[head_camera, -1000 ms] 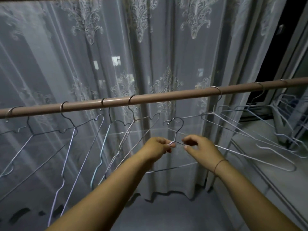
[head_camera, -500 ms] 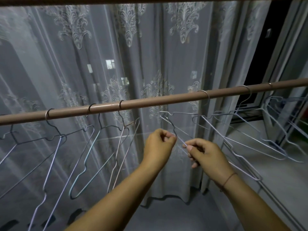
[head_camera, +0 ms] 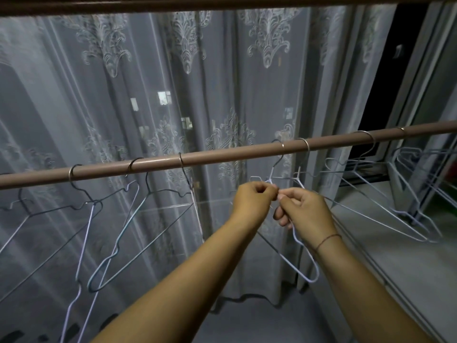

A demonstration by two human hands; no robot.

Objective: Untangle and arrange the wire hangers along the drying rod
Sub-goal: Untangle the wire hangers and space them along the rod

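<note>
A brown drying rod (head_camera: 222, 158) runs across the view, rising to the right. Just under it, my left hand (head_camera: 254, 198) and my right hand (head_camera: 305, 210) meet and both pinch the neck of a white wire hanger (head_camera: 305, 266). Its hook (head_camera: 279, 154) sits over the rod, and its body hangs down past my right wrist. Several wire hangers (head_camera: 116, 233) hang left of my hands, with one hooked into another. More hangers (head_camera: 385, 191) crowd together on the rod's right part.
A sheer patterned curtain (head_camera: 222, 82) hangs right behind the rod. A second rod (head_camera: 173, 6) crosses the top. A window frame (head_camera: 420, 95) and a grey ledge (head_camera: 408, 263) lie to the right. The floor (head_camera: 247, 323) is below.
The white hanger was off the rod in my hands; I raised it and its hook now rests over the rod. The view shifted right, so the left hangers slid leftward.
</note>
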